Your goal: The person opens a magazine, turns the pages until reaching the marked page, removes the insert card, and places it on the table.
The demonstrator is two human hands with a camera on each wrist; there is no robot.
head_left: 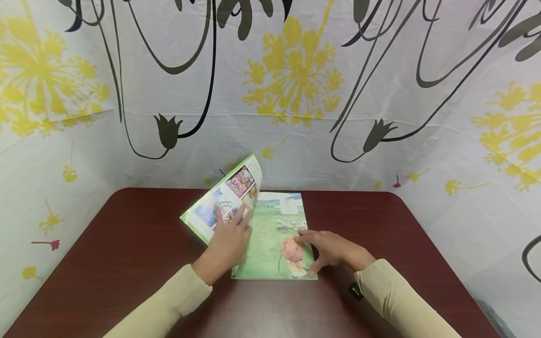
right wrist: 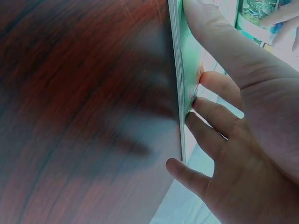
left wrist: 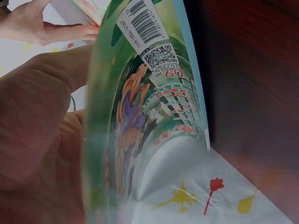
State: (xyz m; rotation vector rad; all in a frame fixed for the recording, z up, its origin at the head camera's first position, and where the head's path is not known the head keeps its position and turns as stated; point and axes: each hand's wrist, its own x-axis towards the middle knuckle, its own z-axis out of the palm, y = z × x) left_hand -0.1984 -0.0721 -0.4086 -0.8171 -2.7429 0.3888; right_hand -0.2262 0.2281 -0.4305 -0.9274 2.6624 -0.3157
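Note:
A magazine point(head_left: 264, 244) lies open on the table, its right-hand page green with a pink flower. Its cover leaf point(head_left: 200, 211) is lifted at a slant to the left and curls near the top. The left hand point(head_left: 228, 241) presses spread, straight fingers on the inner side of that leaf. In the left wrist view the outer cover point(left wrist: 159, 93), with a barcode label, bends beside the thumb. At the magazine's right edge rests the right hand point(head_left: 331, 249), fingertips on the page by the flower. The right wrist view shows its fingers point(right wrist: 217, 116) loosely spread along the page stack's edge.
The dark red wooden table point(head_left: 139, 234) extends around the magazine on every side. Behind it and at both sides hangs a white cloth point(head_left: 203, 94) with yellow and grey plant prints. A small dark object point(head_left: 356, 291) shows under the right sleeve cuff.

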